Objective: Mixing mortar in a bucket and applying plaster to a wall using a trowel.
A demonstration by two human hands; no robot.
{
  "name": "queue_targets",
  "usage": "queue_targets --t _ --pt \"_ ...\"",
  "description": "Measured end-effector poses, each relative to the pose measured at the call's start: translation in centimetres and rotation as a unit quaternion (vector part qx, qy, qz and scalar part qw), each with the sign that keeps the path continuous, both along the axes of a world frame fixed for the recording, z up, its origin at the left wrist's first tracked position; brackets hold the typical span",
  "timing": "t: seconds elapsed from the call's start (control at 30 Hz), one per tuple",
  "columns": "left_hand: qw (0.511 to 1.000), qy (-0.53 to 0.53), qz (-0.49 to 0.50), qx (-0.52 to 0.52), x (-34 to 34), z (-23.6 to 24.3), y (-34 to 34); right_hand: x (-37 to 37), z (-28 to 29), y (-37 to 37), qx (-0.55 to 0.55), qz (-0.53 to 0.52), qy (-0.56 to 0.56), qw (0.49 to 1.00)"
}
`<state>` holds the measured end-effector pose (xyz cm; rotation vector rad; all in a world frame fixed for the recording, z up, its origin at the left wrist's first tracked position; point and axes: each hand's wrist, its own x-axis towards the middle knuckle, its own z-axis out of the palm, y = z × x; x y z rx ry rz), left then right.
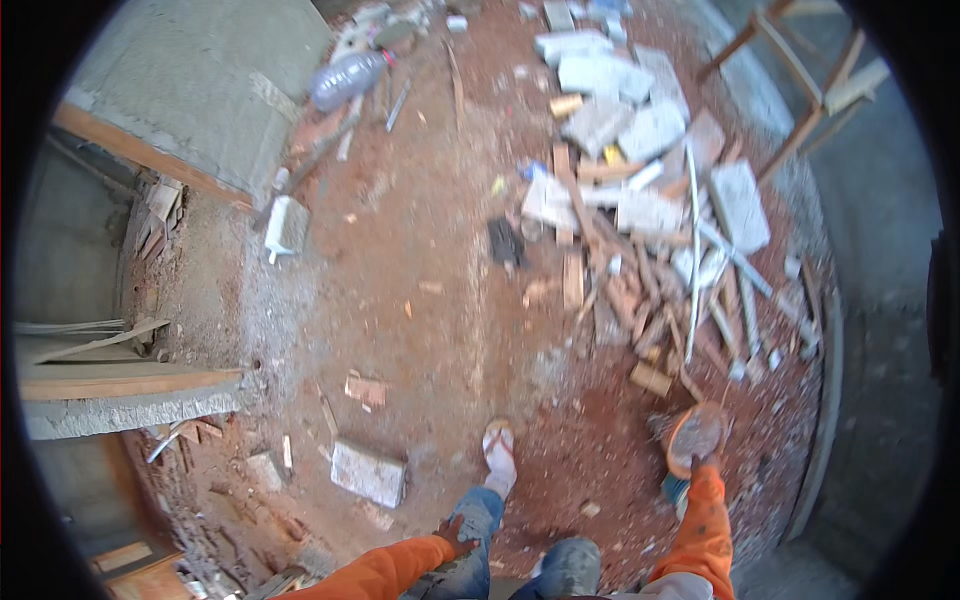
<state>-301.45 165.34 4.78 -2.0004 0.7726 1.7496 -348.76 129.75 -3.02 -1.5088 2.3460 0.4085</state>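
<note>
My right hand (706, 464), in an orange sleeve, grips the near edge of a round, shallow-looking thing with an orange rim (697, 436). Its greyish middle is blurred, so I cannot tell its exact kind. Just below it shows something teal (675, 490), partly hidden by my sleeve. My left hand (458, 536) rests on my jeans at the left knee, holding nothing, its fingers lying apart. My left foot, in a sock and flip-flop (498, 452), stands on reddish earth ahead of that knee.
A heap of broken slabs (650, 130), wood offcuts (573, 280) and pale pipes lies ahead on the right. One concrete block (368, 474) sits left of my foot. Far left lies a clear plastic bottle (348, 80), near a white-faced block (287, 228). Concrete walls (880, 400) flank both sides.
</note>
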Motion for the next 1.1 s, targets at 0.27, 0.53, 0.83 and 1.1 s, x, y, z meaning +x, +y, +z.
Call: queue_targets --t 0.27,0.53,0.83,1.1 --pt "0.983 0.164 0.059 -0.053 13.5 1.9 -4.1 5.5 23.3 -9.8 0.027 -0.281 -0.348 0.894" --pt "0.971 0.088 0.165 -0.149 29.9 7.7 -21.5 17.6 19.2 -13.8 0.217 -0.001 -0.165 0.962" --pt "0.934 0.103 0.191 -0.285 45.0 9.2 -45.1 53.9 17.5 -52.8 0.091 0.152 -0.118 0.977" --pt "0.851 0.029 0.523 -0.047 66.5 5.2 -64.1 86.3 25.0 -81.8 -0.148 0.142 -0.613 0.763"
